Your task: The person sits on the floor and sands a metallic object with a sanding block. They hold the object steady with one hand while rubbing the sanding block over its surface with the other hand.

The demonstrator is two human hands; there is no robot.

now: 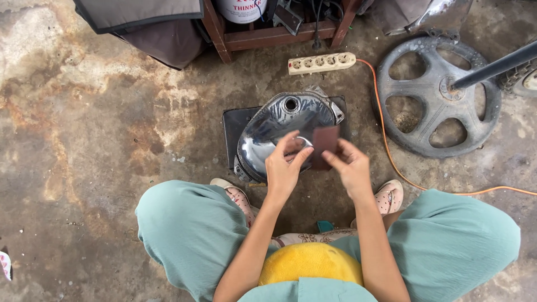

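Your right hand (351,168) pinches a thin, floppy sheet of brown sandpaper (324,145) by its lower edge, your left hand (284,168) open-fingered beside it, above a shiny metal tank (268,131)

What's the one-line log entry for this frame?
left hand: over metal tank, holding nothing visible | right hand: fingers pinch brown sandpaper sheet | tank on dark mat, concrete floor | power strip behind

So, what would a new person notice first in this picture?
First, the shiny metal tank on a dark mat in the middle of the stained concrete floor. Just above it, the right hand holds a brown sheet of sandpaper, with the left hand beside it.
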